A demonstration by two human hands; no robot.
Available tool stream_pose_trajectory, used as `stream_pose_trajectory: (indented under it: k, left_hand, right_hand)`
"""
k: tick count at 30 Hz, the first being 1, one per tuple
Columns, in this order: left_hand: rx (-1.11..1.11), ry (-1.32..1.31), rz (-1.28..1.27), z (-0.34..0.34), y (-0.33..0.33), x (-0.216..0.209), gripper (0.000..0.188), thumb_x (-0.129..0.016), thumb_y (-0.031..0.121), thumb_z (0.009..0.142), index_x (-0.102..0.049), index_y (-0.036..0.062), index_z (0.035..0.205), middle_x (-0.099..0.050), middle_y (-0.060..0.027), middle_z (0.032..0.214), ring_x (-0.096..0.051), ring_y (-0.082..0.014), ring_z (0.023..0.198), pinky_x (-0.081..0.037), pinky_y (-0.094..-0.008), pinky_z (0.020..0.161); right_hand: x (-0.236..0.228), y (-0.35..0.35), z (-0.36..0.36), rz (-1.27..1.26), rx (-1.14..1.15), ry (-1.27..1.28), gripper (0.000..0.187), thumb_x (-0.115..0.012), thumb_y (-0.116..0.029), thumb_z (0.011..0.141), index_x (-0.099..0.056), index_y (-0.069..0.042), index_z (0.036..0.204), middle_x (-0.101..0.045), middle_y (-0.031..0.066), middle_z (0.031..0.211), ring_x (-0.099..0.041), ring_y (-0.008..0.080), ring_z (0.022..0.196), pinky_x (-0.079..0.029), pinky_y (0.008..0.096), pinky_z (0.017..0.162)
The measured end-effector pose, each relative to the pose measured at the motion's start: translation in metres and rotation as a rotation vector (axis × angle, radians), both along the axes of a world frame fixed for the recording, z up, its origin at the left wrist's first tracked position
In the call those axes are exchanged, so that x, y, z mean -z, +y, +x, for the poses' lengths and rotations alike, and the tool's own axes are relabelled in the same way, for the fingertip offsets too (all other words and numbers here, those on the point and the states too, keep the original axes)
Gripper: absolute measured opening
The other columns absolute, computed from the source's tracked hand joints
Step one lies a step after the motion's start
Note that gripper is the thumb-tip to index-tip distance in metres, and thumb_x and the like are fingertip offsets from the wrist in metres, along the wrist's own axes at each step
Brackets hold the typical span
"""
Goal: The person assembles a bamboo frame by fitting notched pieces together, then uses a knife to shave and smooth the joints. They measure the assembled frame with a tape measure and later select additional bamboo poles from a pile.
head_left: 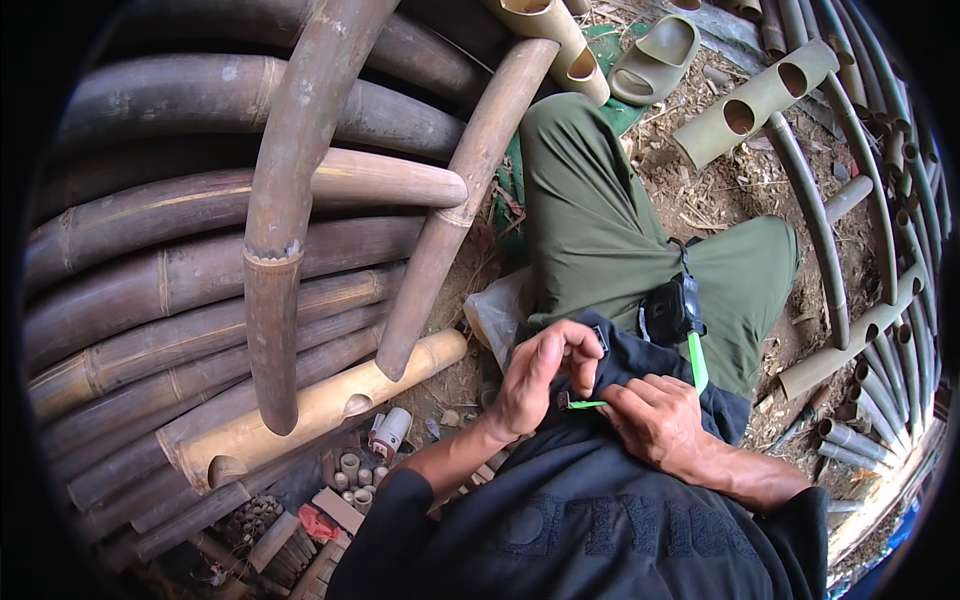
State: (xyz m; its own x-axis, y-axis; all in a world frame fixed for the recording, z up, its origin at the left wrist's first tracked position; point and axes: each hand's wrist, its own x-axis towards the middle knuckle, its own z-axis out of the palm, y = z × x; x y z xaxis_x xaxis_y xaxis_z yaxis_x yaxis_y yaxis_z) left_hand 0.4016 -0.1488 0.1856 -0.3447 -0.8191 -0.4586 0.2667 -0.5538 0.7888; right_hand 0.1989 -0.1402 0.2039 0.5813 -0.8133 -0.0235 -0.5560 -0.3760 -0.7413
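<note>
- Well, the black case [672,308] lies on the lap, on the green trousers [575,200], maybe so it is easy to reach.
- The bright green strap [697,362] starts just beside the black case, on its near side, and runs down to the right hand [655,420]. Its middle hides behind that hand.
- The right hand is nearer the belly than the black case. Its fingers are curled in tight and seem to pinch the strap, with no gap showing. A short green end with a dark tip [565,401] pokes out, perhaps held so to leave that end free.
- The left hand [540,375] is left of the black case and a bit nearer. Its fingers are bent, close by the dark tip. I cannot tell if they touch or pinch anything.
- Well left of the black case, dark bamboo poles [180,93] lie side by side, maybe to save room. A yellow tube [320,410] with holes lies there too.
- Past the black case, up and right, is a pale green tube [765,100] with two holes.
</note>
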Motion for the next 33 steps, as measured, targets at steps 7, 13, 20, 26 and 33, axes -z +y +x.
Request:
stream_pose_trajectory:
  k: [7, 13, 20, 26, 33]
  left_hand:
    - [0.076, -0.390, -0.753, 0.019, -0.011, -0.050, 0.038, -0.073, -0.008, 0.069, -0.059, 0.0030, 0.103, -0.065, -0.0124, 0.096, -0.067, -0.0239, 0.086, -0.055, -0.0315, 0.075]
    - [0.121, -0.519, -0.875, 0.028, -0.012, -0.062, 0.035, -0.075, -0.011, 0.065, -0.068, 0.0070, 0.094, -0.060, -0.0077, 0.096, -0.068, -0.0205, 0.086, -0.056, -0.0300, 0.072]
    - [0.081, -0.428, -0.850, 0.028, -0.010, -0.062, 0.033, -0.081, -0.006, 0.063, -0.070, 0.0092, 0.091, -0.059, -0.0080, 0.098, -0.067, -0.0239, 0.090, -0.057, -0.0322, 0.077]
    - [0.137, -0.438, -0.865, 0.032, -0.013, -0.057, 0.033, -0.077, -0.006, 0.071, -0.064, 0.0031, 0.100, -0.066, -0.0134, 0.098, -0.067, -0.0266, 0.088, -0.056, -0.0347, 0.076]
    - [-0.300, -0.449, -0.582, 0.016, -0.004, -0.043, 0.034, -0.067, -0.010, 0.084, -0.054, -0.0018, 0.114, -0.065, -0.0159, 0.097, -0.065, -0.0207, 0.088, -0.053, -0.0310, 0.080]
  right_hand:
    - [0.010, -0.022, 0.015, -0.382, 0.092, -0.271, 0.025, -0.070, -0.016, 0.073, -0.066, -0.008, 0.096, -0.063, 0.0007, 0.081, -0.057, 0.0137, 0.063, -0.047, 0.0268, 0.059]
    - [0.017, -0.033, 0.017, -0.529, 0.031, -0.322, 0.031, -0.065, -0.017, 0.070, -0.068, -0.006, 0.099, -0.065, 0.0007, 0.091, -0.059, 0.0126, 0.072, -0.049, 0.0264, 0.065]
    - [0.013, -0.039, 0.019, -0.574, 0.038, -0.356, 0.032, -0.064, -0.017, 0.069, -0.069, -0.006, 0.099, -0.066, 0.0015, 0.093, -0.060, 0.0127, 0.073, -0.050, 0.0271, 0.067]
    - [0.015, -0.038, 0.021, -0.495, 0.034, -0.389, 0.032, -0.065, -0.017, 0.070, -0.069, -0.007, 0.100, -0.066, 0.0015, 0.091, -0.060, 0.0131, 0.070, -0.049, 0.0270, 0.065]
    - [0.012, -0.083, -0.016, 0.017, -0.030, -0.119, 0.082, -0.075, -0.056, 0.073, -0.050, -0.006, 0.134, -0.053, 0.0147, 0.128, -0.051, 0.0331, 0.116, -0.039, 0.0441, 0.102]
